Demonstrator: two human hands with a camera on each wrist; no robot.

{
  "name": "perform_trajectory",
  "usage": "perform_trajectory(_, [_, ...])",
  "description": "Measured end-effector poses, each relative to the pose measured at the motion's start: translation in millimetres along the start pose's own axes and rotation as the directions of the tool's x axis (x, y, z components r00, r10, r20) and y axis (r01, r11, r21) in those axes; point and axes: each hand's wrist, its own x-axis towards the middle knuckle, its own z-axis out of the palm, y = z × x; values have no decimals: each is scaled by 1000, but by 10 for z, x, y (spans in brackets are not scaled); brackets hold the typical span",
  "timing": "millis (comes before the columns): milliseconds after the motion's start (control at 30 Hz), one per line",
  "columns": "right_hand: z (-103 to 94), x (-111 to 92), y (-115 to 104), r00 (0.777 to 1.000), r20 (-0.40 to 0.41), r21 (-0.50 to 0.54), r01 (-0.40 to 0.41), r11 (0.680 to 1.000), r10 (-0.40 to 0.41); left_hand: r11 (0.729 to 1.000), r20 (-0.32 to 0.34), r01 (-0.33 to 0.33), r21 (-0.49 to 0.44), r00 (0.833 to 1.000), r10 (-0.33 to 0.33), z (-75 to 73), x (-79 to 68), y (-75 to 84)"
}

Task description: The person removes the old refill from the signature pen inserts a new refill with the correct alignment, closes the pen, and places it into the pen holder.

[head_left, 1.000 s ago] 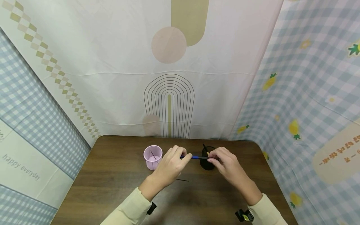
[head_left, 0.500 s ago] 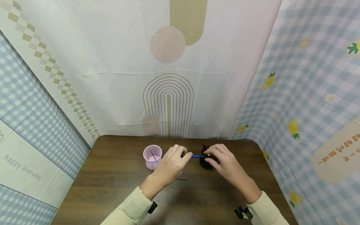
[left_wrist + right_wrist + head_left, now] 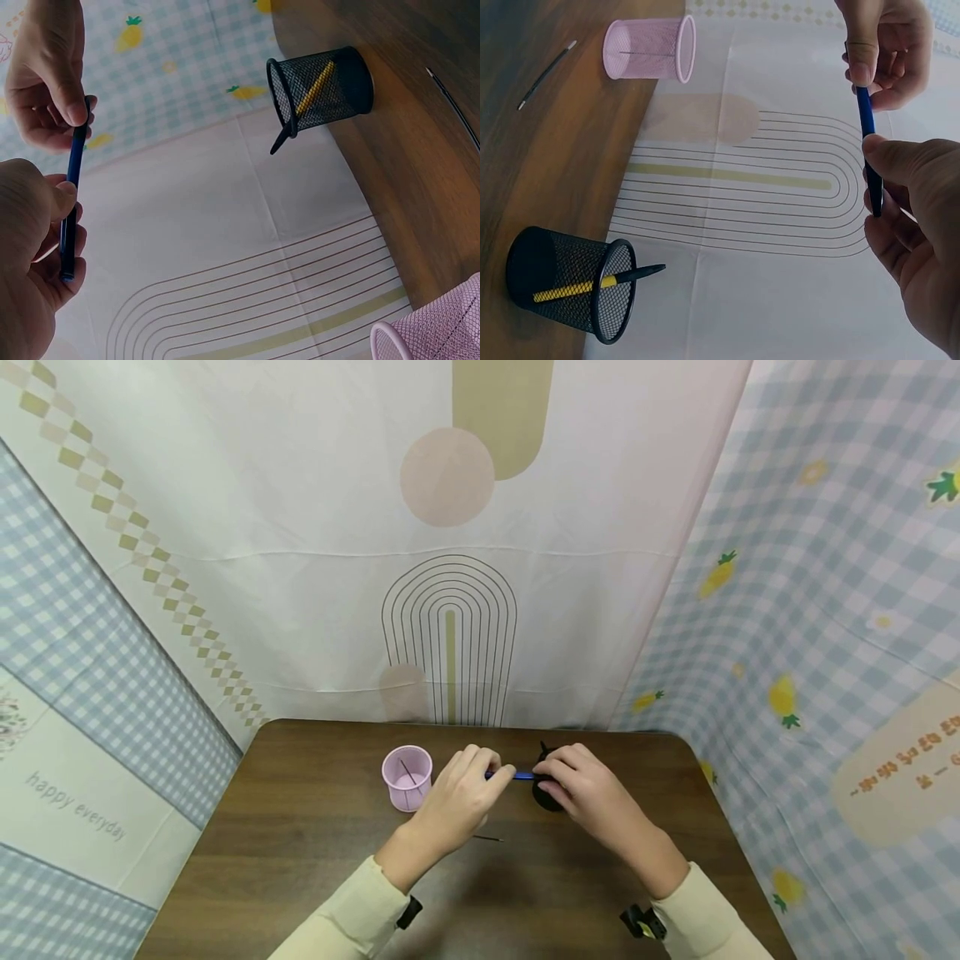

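My left hand (image 3: 459, 797) pinches a blue pen (image 3: 522, 776) held level above the table. On the pen's dark right end, my right hand (image 3: 592, 789) grips with thumb and fingers. The left wrist view shows the pen running between both hands, thumbs lying along it. Below the right hand stands a black mesh pen cup (image 3: 574, 281) with a yellow-and-black pen (image 3: 592, 285) leaning in it. To the left of the left hand is a pink mesh pen cup (image 3: 407, 777), with a thin dark rod inside.
A thin black pen refill (image 3: 489, 838) lies on the brown wooden table (image 3: 300, 827), partly behind the left hand. A patterned cloth (image 3: 337, 610) hangs behind the table's far edge. A blue checked cloth (image 3: 810, 635) hangs on the right.
My right hand has shifted a little left along the pen, now covering its dark end. The left hand has stayed nearly in place. Both cups and the refill have not moved.
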Motion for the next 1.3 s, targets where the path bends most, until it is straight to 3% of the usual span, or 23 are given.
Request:
perform_trajectory(400, [31,8,-6,1000,19,-42,-5,999,5,1000,3,9,-3,1000,-9,-4,5,6])
perform_trajectory(667, [15,-1,0,998,40,-76,-40,996,43,997,-4,46,-61,999,-46,18,1,-7])
perform_trajectory(1300, [-3,-72,143,999,32,-112,-35,993,39,993,28,103,-57,994,-102,36,-133,-113])
